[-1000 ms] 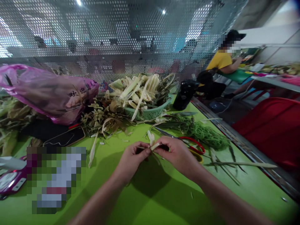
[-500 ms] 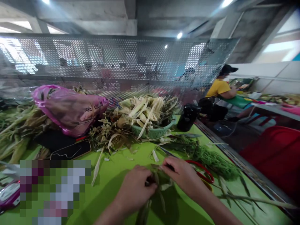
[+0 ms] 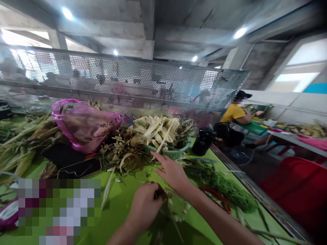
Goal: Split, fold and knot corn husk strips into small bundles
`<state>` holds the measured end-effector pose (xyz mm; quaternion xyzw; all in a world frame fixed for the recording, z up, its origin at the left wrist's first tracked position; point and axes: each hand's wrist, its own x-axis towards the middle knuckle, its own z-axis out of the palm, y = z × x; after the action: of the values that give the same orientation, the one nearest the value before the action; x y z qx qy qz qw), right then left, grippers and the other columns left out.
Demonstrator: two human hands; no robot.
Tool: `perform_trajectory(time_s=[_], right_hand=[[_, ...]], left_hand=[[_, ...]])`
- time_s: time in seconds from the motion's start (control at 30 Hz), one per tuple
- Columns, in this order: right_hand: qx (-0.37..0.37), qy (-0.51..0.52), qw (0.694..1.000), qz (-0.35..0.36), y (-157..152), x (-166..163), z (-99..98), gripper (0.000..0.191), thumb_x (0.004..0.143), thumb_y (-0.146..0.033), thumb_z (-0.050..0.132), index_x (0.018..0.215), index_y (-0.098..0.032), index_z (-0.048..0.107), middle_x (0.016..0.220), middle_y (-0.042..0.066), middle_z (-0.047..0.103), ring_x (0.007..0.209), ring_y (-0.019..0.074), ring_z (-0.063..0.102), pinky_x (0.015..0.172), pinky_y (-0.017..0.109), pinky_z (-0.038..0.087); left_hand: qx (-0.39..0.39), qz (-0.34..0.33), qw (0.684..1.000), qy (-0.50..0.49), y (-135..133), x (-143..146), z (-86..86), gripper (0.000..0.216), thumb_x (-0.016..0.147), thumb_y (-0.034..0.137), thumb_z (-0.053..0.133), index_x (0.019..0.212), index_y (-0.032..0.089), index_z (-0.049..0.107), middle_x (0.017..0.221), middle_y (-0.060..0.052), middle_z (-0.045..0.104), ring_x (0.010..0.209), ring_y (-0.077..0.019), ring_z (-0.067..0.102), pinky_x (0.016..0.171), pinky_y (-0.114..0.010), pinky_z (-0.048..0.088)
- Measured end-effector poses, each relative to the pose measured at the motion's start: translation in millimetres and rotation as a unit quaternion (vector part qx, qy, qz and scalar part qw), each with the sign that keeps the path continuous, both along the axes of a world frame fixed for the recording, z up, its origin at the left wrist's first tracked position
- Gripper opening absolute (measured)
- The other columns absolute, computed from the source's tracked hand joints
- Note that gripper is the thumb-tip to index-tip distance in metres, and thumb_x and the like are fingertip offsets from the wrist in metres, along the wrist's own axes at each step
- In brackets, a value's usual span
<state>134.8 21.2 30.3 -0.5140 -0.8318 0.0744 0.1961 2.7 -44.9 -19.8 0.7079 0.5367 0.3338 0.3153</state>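
My left hand is low in the middle of the head view. Its fingers are closed around pale, dry corn husk strips, whose ends hang down over the green tabletop. Where exactly the fingers grip is partly hidden. My right hand reaches forward above the table with fingers apart and nothing in them. Its fingertips are close to the front of a green plastic basket. Pale husk pieces are heaped in that basket, and one long strip leans over its rim.
Scissors with red handles lie partly behind my right forearm, beside green stringy fibre. A black cup stands right of the basket. Left are a pink plastic bag, a phone and dried husks. A person in yellow sits at right.
My right hand has left the husk strips beside my left hand and moved forward toward the basket, its fingers opening. My left hand still holds the strips. The camera view has tilted up slightly.
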Motion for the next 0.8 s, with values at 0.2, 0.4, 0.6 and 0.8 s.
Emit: perform_trajectory(time_s=[0.2, 0.4, 0.6, 0.8], right_hand=[[-0.031, 0.192, 0.980, 0.034, -15, 12, -0.8, 0.025, 0.083, -0.025, 0.057, 0.107, -0.020, 0.062, 0.099, 0.005, 0.066, 0.079, 0.0171, 0.059, 0.076, 0.029, 0.045], [-0.188, 0.335, 0.919, 0.091, -54, 17, -7.8, 0.016, 0.080, -0.034, 0.063, 0.083, -0.018, 0.062, 0.079, 0.002, 0.062, 0.075, 0.0173, 0.056, 0.069, 0.028, 0.045], [-0.202, 0.361, 0.908, 0.063, -57, 15, -35.1, 0.013, 0.076, -0.024, 0.062, 0.087, -0.019, 0.057, 0.080, 0.002, 0.060, 0.070, 0.0158, 0.055, 0.064, 0.027, 0.045], [-0.206, 0.329, 0.922, 0.000, -51, 29, -50.3, 0.014, 0.080, -0.030, 0.060, 0.091, -0.020, 0.060, 0.073, 0.001, 0.062, 0.067, 0.0160, 0.056, 0.060, 0.027, 0.044]], left_hand=[[-0.022, 0.040, 0.984, -0.173, 9, -10, 8.6, 0.017, 0.082, 0.027, 0.049, 0.081, 0.018, 0.062, 0.081, -0.005, 0.065, 0.079, -0.0183, 0.056, 0.072, -0.029, 0.041], [-0.106, 0.066, 0.927, -0.354, 7, -14, 18.2, 0.030, 0.083, 0.043, 0.052, 0.089, 0.016, 0.061, 0.087, -0.005, 0.064, 0.082, -0.0170, 0.056, 0.072, -0.028, 0.041], [-0.121, 0.073, 0.900, -0.413, 10, -10, 8.7, 0.027, 0.072, 0.036, 0.067, 0.085, 0.013, 0.065, 0.081, -0.004, 0.065, 0.081, -0.0166, 0.056, 0.078, -0.028, 0.041], [-0.124, 0.072, 0.914, -0.380, 13, -8, 1.1, 0.024, 0.072, 0.036, 0.068, 0.079, 0.012, 0.065, 0.071, -0.001, 0.060, 0.068, -0.0125, 0.051, 0.068, -0.025, 0.038]])
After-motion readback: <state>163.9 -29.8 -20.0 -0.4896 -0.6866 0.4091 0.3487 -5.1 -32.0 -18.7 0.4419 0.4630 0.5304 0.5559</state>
